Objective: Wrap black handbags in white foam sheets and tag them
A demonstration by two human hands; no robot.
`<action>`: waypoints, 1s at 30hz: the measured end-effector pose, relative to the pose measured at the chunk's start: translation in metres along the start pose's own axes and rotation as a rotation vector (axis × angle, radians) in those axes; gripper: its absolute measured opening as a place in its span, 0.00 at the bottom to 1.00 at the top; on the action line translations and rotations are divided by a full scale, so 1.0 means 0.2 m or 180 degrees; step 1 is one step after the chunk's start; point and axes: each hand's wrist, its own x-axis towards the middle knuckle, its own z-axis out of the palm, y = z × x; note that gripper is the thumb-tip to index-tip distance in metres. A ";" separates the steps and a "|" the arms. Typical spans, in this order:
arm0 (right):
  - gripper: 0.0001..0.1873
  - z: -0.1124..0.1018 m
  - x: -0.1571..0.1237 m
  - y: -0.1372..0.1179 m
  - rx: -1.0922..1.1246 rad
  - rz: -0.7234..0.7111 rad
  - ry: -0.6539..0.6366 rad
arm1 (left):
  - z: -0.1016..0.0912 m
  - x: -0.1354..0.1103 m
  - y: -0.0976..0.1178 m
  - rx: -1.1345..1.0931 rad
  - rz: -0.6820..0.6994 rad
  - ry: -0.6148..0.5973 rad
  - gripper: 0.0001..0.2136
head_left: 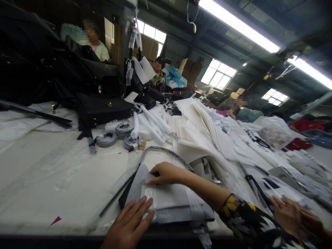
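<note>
Left hand (133, 219) open flat at left edge of white sheet (172, 196); right hand (166, 173) bent over grey bag (178, 215), hold cannot tell; table (70, 173) wide leftward, window (219, 74) behind

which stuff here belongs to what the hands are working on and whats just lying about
Likely in use:
grey bag
its wrapped handle
white sheet on the bag, by the left hand and right hand

Apparently just lying about:
grey coils
white rolls
black bags
pink scrap
</note>
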 end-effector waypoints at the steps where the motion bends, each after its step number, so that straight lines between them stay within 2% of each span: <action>1: 0.28 0.03 -0.02 -0.01 -0.0105 0.0002 -0.0023 | 0.00 0.00 0.00 -0.0002 0.0001 -0.0005 0.22; 4: 0.34 0.07 0.00 0.00 0.0017 0.0150 -0.0291 | 0.00 0.00 0.00 0.0005 -0.0023 -0.0042 0.23; 8: 0.28 0.03 0.10 0.07 0.0616 0.0331 -0.0830 | 0.00 0.00 0.00 0.0086 -0.0038 -0.0044 0.24; 11: 0.23 0.02 0.14 0.10 0.0806 0.0494 -0.0765 | 0.00 0.01 0.00 0.0112 -0.0038 -0.0048 0.24; 14: 0.22 0.04 0.12 0.08 0.0783 0.0470 -0.0597 | 0.00 0.01 0.01 0.0095 -0.0098 0.0024 0.25; 17: 0.23 0.04 0.05 0.01 0.0681 0.0374 -0.0351 | 0.00 0.01 0.03 0.0079 -0.0167 0.0149 0.24; 20: 0.23 -0.03 -0.05 -0.12 0.0333 0.0090 0.0071 | -0.01 0.00 0.06 0.0122 -0.0150 0.0391 0.23; 26: 0.18 -0.24 -0.22 -0.39 -0.1267 -0.1450 0.1621 | -0.08 0.08 0.08 0.0109 -0.0337 0.0609 0.23; 28: 0.17 -0.25 -0.24 -0.40 -0.1718 -0.1833 0.1913 | -0.15 0.09 0.07 -0.0127 -0.0277 0.0622 0.24; 30: 0.16 -0.19 -0.24 -0.37 -0.1929 -0.2119 0.1954 | -0.27 0.08 0.05 -0.0396 -0.0096 0.0724 0.26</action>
